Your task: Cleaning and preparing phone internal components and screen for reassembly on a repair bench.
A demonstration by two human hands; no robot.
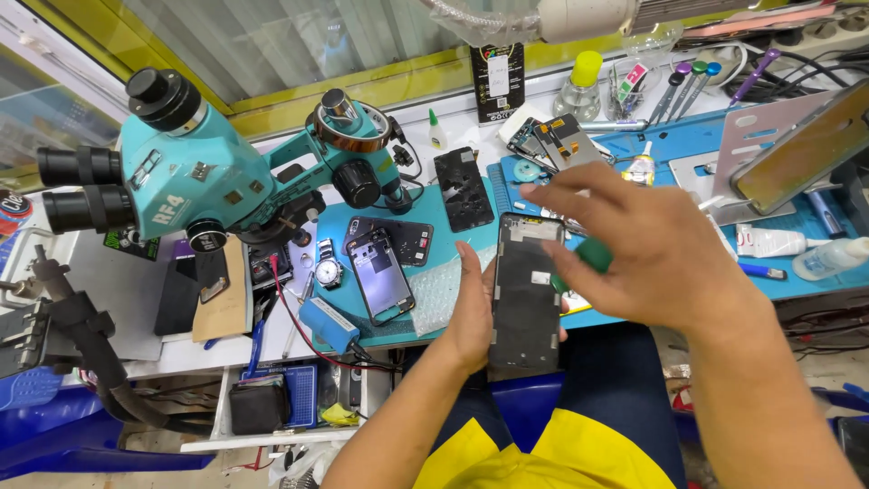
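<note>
While the left hand (471,312) cups the long left edge of a dark phone screen panel (528,294), fingers curled behind it and thumb along the rim, the right hand (647,249) hovers over its right side, loosely closed around a small green tool (593,254). Panel stands held above the near edge of the blue work mat (688,136), right of an opened phone frame (380,274); judged thin, light, stiff and fragile, best gripped by its edges. Teal microscope (195,167) far left.
</note>
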